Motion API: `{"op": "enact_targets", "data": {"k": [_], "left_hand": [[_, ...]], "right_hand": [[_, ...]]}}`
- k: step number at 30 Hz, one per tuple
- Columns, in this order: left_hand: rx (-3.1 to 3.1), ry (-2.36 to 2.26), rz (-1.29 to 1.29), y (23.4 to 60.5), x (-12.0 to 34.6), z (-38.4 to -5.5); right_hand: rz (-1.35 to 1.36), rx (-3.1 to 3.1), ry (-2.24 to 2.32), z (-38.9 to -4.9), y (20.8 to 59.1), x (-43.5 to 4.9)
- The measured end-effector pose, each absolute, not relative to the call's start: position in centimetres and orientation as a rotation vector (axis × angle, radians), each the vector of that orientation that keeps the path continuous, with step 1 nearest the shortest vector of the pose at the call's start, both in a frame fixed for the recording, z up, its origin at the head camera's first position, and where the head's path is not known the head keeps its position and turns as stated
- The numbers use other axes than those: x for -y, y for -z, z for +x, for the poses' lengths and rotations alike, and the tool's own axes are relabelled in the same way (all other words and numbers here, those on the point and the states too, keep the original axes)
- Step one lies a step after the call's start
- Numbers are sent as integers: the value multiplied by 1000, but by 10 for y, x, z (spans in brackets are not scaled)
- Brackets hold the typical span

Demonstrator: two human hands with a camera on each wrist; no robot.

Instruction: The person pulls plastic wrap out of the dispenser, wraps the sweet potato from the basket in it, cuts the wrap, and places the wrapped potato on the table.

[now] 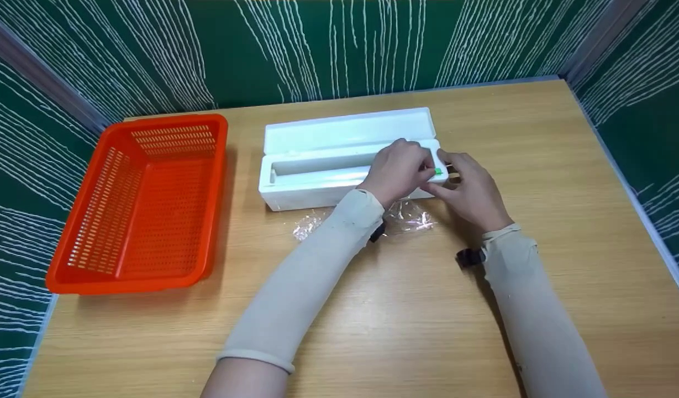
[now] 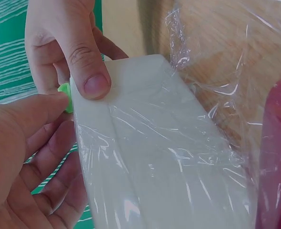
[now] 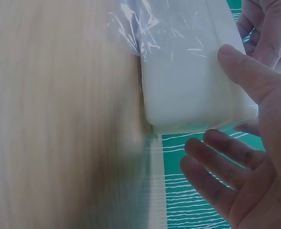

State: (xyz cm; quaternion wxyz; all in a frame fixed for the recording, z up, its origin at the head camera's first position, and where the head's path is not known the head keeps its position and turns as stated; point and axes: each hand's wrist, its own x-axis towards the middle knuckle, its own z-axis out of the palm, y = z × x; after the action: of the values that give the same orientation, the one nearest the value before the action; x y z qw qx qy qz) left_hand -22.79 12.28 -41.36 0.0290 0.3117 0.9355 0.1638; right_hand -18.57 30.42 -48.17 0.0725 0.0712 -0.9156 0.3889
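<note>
A long white cling film dispenser box [image 1: 303,198] stands on the table with its lid [image 1: 345,131] raised at the back. Inside lies a pale roll [image 1: 331,176], partly behind the left arm. Clear film [image 1: 411,216] spills out along the front. My left hand [image 1: 397,170] is over the box's right part, its fingers pinching a small green piece [image 2: 68,98] at the rim. At the right end, my right hand [image 1: 474,193] holds the corner, thumb [image 3: 247,71] on the front face. Its lower fingers [image 3: 221,169] stay spread off the box.
An orange plastic basket [image 1: 162,221] with slotted sides stands on the left of the wooden table [image 1: 400,331]. Green panels [image 1: 339,50] with white streaks rise behind the table and at both sides. A dark wrist camera [image 1: 470,258] sits beneath the right forearm.
</note>
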Motion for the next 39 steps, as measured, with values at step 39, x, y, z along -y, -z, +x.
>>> {"op": "enact_targets", "data": {"k": [39], "left_hand": [[-2932,-158,1078,411,-114,-224]], "right_hand": [[242,2710,-883,-181,477,-302]]}}
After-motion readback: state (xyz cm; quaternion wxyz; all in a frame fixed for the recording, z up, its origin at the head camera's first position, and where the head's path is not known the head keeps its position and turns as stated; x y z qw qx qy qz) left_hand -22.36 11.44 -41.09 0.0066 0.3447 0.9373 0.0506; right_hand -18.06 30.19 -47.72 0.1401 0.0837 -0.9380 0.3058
